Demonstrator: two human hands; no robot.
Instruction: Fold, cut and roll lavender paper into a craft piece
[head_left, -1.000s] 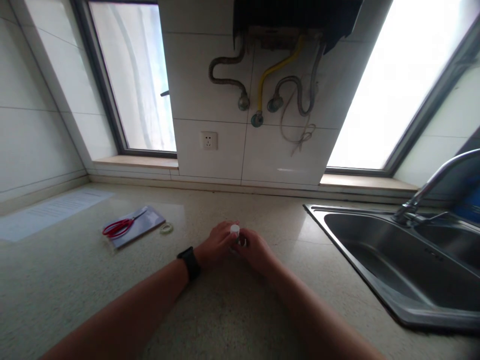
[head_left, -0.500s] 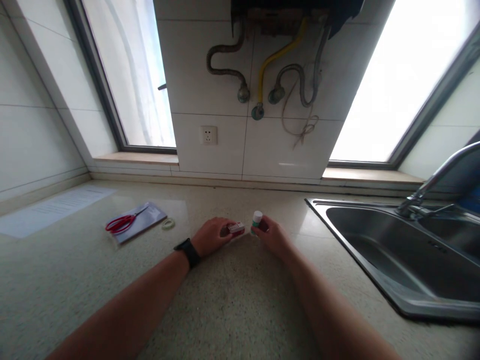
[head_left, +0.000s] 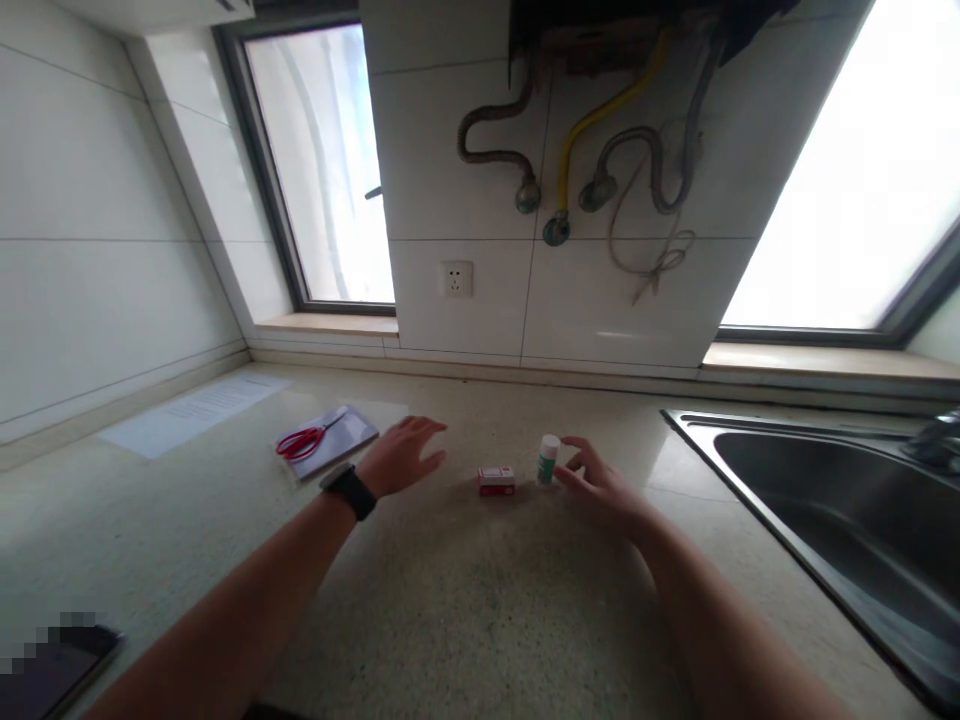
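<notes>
A small red and white box (head_left: pixel 496 481) lies on the speckled counter between my hands. Just to its right a glue stick (head_left: pixel 547 460) with a white cap and green label stands upright. My left hand (head_left: pixel 403 457), a black watch on its wrist, hovers left of the box with fingers stretched out, holding nothing. My right hand (head_left: pixel 596 485) is beside the glue stick, thumb and fingers spread apart; whether a fingertip still touches it I cannot tell. Red-handled scissors (head_left: pixel 301 443) rest on a flat, pale packet (head_left: pixel 341 447) to the left of my left hand.
A steel sink (head_left: pixel 814 520) with a tap (head_left: pixel 934 440) takes up the right side. A printed sheet (head_left: pixel 199 412) lies at the back left, and a dark phone (head_left: pixel 64 670) at the near left. Behind the counter is a tiled wall with a socket (head_left: pixel 457 279).
My left hand has let go of the red and white box and moved left. My right hand's fingers have opened from around the glue stick. The view has swung left, bringing the phone into sight.
</notes>
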